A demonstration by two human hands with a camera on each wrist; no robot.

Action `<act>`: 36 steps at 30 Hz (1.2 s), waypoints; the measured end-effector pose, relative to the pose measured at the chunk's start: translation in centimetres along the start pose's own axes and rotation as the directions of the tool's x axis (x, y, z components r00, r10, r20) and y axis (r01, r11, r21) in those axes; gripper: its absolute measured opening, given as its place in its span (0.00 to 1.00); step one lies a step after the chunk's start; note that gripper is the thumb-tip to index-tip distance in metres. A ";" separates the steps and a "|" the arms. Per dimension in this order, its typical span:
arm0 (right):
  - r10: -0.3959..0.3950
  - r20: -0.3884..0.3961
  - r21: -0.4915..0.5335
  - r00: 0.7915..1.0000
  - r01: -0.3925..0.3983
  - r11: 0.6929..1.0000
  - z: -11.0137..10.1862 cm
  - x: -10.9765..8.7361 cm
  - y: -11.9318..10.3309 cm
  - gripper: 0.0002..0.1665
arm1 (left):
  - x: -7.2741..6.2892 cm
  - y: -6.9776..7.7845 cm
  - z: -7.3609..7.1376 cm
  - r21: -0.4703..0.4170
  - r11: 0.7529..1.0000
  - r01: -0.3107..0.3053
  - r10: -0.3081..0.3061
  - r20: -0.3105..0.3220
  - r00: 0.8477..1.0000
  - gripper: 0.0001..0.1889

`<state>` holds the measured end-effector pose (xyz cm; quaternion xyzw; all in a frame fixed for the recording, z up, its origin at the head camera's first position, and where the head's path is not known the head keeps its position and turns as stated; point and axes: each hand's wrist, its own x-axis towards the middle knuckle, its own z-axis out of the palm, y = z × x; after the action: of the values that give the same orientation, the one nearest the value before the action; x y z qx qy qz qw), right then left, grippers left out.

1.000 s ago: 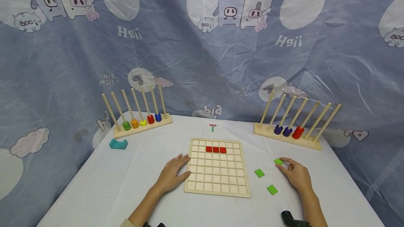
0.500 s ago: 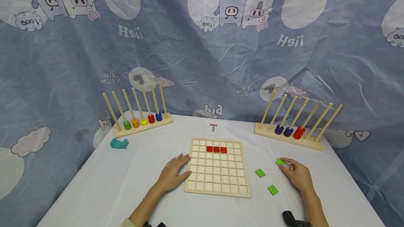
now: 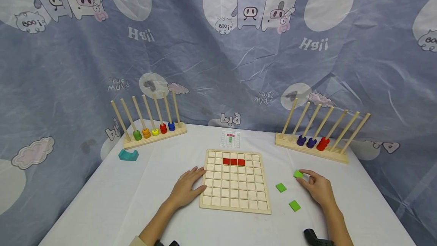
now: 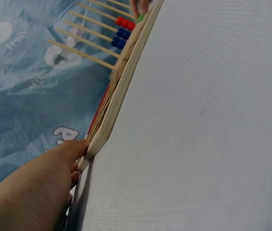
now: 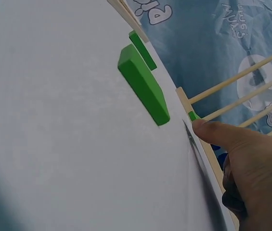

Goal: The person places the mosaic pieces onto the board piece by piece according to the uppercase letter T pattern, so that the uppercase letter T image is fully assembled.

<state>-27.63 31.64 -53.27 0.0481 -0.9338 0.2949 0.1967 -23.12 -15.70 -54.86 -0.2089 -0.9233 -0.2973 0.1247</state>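
My right hand (image 3: pixel 319 190) pinches a green square tile (image 3: pixel 298 174) between thumb and fingertips, right of the board. In the right wrist view, that tile is mostly hidden behind the thumb (image 5: pixel 222 134), and a shadow lies under the hand. A second green tile (image 3: pixel 281 187) and a third green tile (image 3: pixel 294 205) lie flat between hand and board. My left hand (image 3: pixel 186 189) rests against the left edge of the wooden grid board (image 3: pixel 235 211), fingers extended, thumb touching the edge lower down. Three red tiles (image 3: pixel 233 161) fill adjoining squares in a row near the board's top.
Behind the board lies a pattern card (image 3: pixel 230 139) showing a red and green T. A peg rack with coloured beads (image 3: pixel 157 136) stands back left, another peg rack (image 3: pixel 310 148) back right. A teal curved block (image 3: pixel 128 155) lies at the left.
My right hand has shifted slightly left with the green tile pinched in its fingers. The left hand and the board stay where they were.
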 end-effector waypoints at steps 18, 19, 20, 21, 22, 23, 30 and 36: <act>-0.092 0.120 0.090 0.989 0.081 0.993 3.7 1.0 -6.0 0.18 | 0.1 -0.1 0.2 0.012 1.000 0.019 -0.019 0.007 1.000 0.29; -0.099 0.127 0.097 0.987 0.087 0.991 4.0 1.1 -6.5 0.18 | 0.1 -0.1 0.2 0.012 1.000 0.020 -0.020 0.009 1.000 0.29; -0.105 0.132 0.103 0.986 0.092 0.990 4.3 1.1 -7.0 0.18 | 0.1 -0.1 0.2 0.011 1.000 0.021 -0.021 0.010 1.000 0.30; -0.112 0.134 0.110 0.985 0.098 0.989 4.7 1.2 -7.4 0.18 | 0.1 -0.1 0.2 0.012 1.000 0.022 -0.022 0.012 1.000 0.30; -0.120 0.134 0.115 0.984 0.104 0.988 5.0 1.3 -7.9 0.18 | 0.1 -0.1 0.2 0.011 1.000 0.023 -0.023 0.014 1.000 0.30; -0.128 0.133 0.122 0.983 0.112 0.986 5.4 1.3 -8.4 0.18 | 0.1 -0.1 0.2 0.011 1.000 0.023 -0.023 0.015 1.000 0.30; -0.195 0.163 0.195 0.967 0.162 0.967 8.1 1.5 -11.8 0.18 | 0.1 0.0 0.1 0.004 1.000 0.022 -0.022 0.015 1.000 0.29; -0.239 0.197 0.252 0.951 0.186 0.950 9.9 1.7 -14.0 0.18 | 0.1 0.0 0.2 0.004 1.000 0.019 -0.019 0.011 1.000 0.29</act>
<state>-29.64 14.54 -52.60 0.2045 -0.8988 0.3708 0.1134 -23.26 -15.60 -54.96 -0.2014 -0.9265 -0.2957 0.1170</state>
